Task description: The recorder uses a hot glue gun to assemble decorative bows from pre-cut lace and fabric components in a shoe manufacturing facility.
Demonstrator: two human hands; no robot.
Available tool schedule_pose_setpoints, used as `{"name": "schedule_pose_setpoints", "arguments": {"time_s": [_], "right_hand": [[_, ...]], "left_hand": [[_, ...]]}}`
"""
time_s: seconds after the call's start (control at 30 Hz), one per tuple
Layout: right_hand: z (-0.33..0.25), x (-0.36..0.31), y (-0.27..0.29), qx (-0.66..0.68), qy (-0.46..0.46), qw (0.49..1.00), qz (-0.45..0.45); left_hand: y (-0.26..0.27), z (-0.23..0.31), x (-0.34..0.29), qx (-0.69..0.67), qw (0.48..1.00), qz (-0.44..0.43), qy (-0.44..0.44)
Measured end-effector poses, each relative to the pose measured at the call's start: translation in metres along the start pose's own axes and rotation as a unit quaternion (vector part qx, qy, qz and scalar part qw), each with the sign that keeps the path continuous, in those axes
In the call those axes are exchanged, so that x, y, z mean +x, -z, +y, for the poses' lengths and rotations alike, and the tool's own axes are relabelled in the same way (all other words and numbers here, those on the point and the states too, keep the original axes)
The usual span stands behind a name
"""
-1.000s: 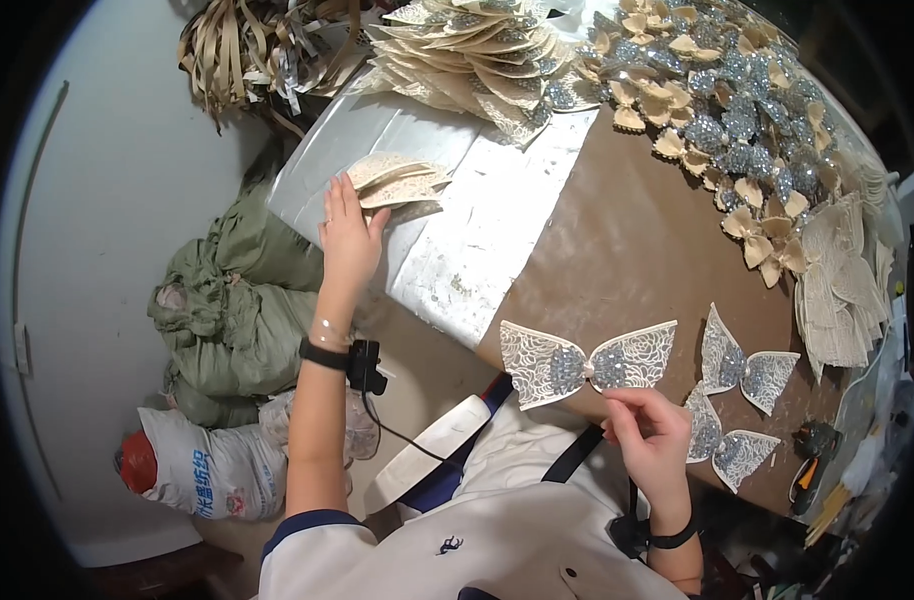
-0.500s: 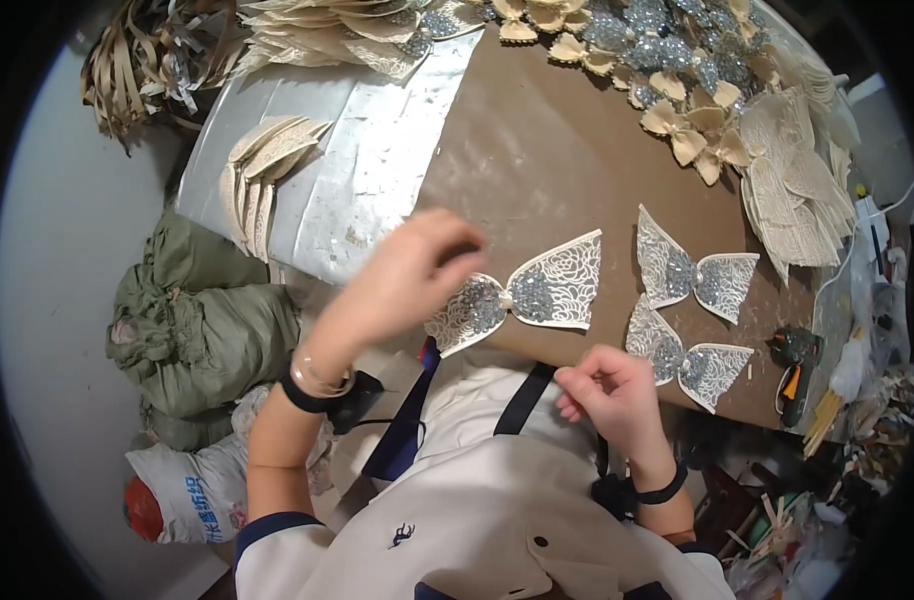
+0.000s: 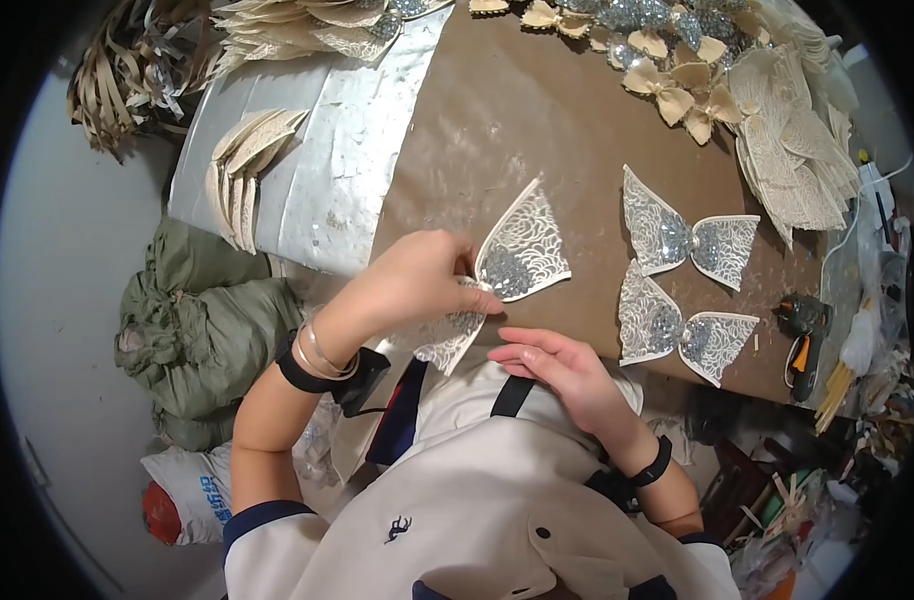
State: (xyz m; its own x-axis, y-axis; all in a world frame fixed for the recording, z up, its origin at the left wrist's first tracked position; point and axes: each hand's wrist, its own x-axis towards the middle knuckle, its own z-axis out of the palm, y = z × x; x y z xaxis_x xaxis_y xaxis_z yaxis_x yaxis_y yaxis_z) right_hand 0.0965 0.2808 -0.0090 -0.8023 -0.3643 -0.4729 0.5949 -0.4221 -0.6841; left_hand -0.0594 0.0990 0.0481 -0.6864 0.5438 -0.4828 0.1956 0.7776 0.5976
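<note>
A cream lace bow [image 3: 533, 238] with silver sequins near its centre lies at the table's near edge. My left hand [image 3: 417, 282] is closed on its middle, thumb on top, and covers part of the left wing. Just to the right and nearer me, my right hand [image 3: 569, 375] is held with its fingers stretched out, holding nothing. Further right, two similar bows lie one behind the other: the far bow [image 3: 727, 248] and the near bow [image 3: 722, 343], their left wings touching or overlapping.
A black and orange glue gun [image 3: 805, 335] lies at the table's right edge. Stacked lace pieces [image 3: 792, 150] and a heap of small beige bows [image 3: 677, 95] lie at the back right. Curved lace pieces [image 3: 242, 170] rest on the silvery sheet [image 3: 352, 150] at left.
My left hand has come down onto the bow's middle and taken hold, and the bow is turned, its right wing pointing further away. My right hand has moved left and its fingers have straightened.
</note>
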Motion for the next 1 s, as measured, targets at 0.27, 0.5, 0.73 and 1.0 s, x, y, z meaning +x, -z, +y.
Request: {"name": "schedule_pose_setpoints", "arguments": {"time_s": [0.27,0.5,0.73,1.0], "right_hand": [[-0.023,0.017,-0.031,0.092,0.1,0.991,0.022],[-0.06,0.006,-0.045,-0.014,0.146,0.983,0.11],[-0.073,0.005,-0.046,-0.045,0.184,0.974,0.125],[-0.095,-0.003,-0.049,-0.478,0.414,0.768,0.099]], "left_hand": [[-0.014,-0.001,-0.045,-0.327,0.938,-0.104,0.039],[-0.021,0.003,-0.065,-0.374,0.926,-0.049,0.007],[-0.019,0.012,-0.072,-0.467,0.879,-0.091,-0.005],[-0.012,0.017,-0.073,-0.509,0.853,-0.063,-0.099]]}}
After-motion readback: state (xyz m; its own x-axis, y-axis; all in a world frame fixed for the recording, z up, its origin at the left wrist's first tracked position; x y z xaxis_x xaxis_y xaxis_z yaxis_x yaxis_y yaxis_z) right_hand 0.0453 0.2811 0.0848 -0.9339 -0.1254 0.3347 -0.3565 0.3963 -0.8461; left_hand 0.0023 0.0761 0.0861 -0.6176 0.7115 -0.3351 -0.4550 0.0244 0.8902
